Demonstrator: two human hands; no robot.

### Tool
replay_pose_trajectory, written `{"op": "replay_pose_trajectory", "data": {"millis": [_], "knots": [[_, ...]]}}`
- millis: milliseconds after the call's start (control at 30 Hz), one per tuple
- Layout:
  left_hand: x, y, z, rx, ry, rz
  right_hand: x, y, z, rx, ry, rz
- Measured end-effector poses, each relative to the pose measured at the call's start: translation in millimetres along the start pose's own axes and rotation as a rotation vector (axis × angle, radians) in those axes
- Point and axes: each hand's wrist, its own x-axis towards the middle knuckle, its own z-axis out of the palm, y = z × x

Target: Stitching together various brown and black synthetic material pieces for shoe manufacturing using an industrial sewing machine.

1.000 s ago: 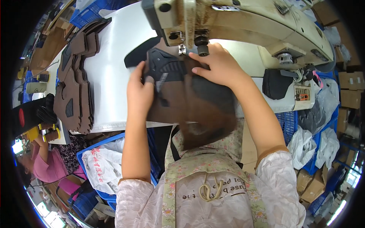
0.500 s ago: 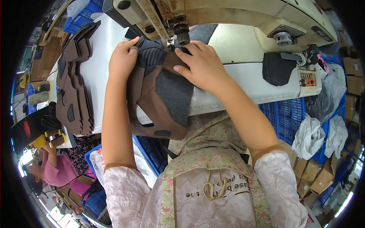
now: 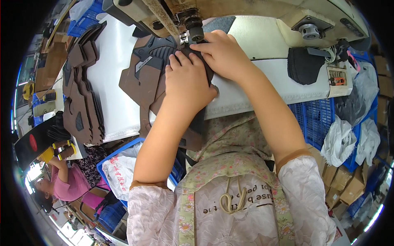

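A brown and dark grey shoe upper (image 3: 137, 84) lies on the white sewing machine bed, part of it under the presser foot (image 3: 183, 38). A pale label patch sits on its left part, and its lower end hangs over the front edge. My left hand (image 3: 186, 82) lies on the upper just in front of the foot, fingers stretched out and pressing down. To the right of the foot, my right hand (image 3: 227, 55) rests with fingers extended on the dark material beside the needle. The right fingertips' contact is partly hidden by the machine head (image 3: 195, 28).
Brown cut pieces (image 3: 78, 104) are stacked at the left of the table. Black pieces (image 3: 303, 67) lie at the right, near a small tool tray (image 3: 338, 80). Blue crates (image 3: 314, 119) stand below right. A co-worker in pink (image 3: 74, 180) sits at far left.
My left hand has moved right, from the upper's left edge onto its middle near the foot. The upper has turned and spread leftward. My right hand stays by the needle, shifted slightly away from me.
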Motion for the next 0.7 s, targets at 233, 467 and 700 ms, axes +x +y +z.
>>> {"op": "replay_pose_trajectory", "data": {"millis": [233,467,700], "knots": [[0.8,21.2,28.4,0.294,0.126,-0.066,-1.3,6.8,10.7,-0.03,0.117,-0.038],[-6.4,1.1,24.8,0.157,0.238,0.042,-4.3,10.2,10.5,-0.07,0.11,-0.059],[-8.9,-16.2,21.0,0.135,0.21,0.206,-4.3,8.1,10.2,-0.046,0.1,-0.063]]}}
